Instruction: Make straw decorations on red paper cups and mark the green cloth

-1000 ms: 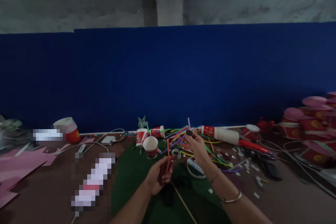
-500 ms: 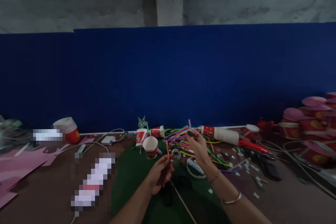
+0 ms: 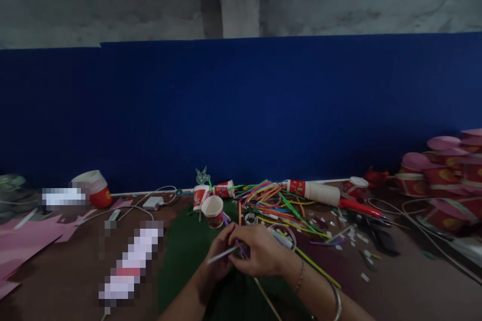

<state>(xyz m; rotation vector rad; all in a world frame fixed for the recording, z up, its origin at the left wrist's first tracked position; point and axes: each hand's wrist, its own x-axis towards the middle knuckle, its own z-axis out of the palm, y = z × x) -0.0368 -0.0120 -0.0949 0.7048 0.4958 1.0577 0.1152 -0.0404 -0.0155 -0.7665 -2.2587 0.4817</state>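
Note:
My left hand (image 3: 215, 255) and my right hand (image 3: 259, 250) meet over the green mat (image 3: 184, 261), fingers closed and pressed together. A pale straw (image 3: 220, 256) slants down to the left from my right fingers. Some purple (image 3: 244, 250) shows between the fingers; I cannot tell what it belongs to. Above my hands an orange straw (image 3: 240, 213) stands up, its lower end hidden behind the fingers, seemingly in my left hand. Just beyond, a red-and-white paper cup (image 3: 213, 211) stands near a white tape roll (image 3: 251, 218).
Behind lies a heap of coloured straws (image 3: 267, 193), with a stack of paper cups (image 3: 320, 193) on its side. White scraps (image 3: 352, 233) and a red-handled tool (image 3: 361, 207) are at right. Pink paper (image 3: 30, 235) and a white adapter (image 3: 152, 203) lie left. Decorated cups (image 3: 444, 175) pile up far right.
My right hand has come down and left from above the straw heap to meet my left hand. The pale straw has turned from upright to slanting. The dark oval piece it held is now hidden.

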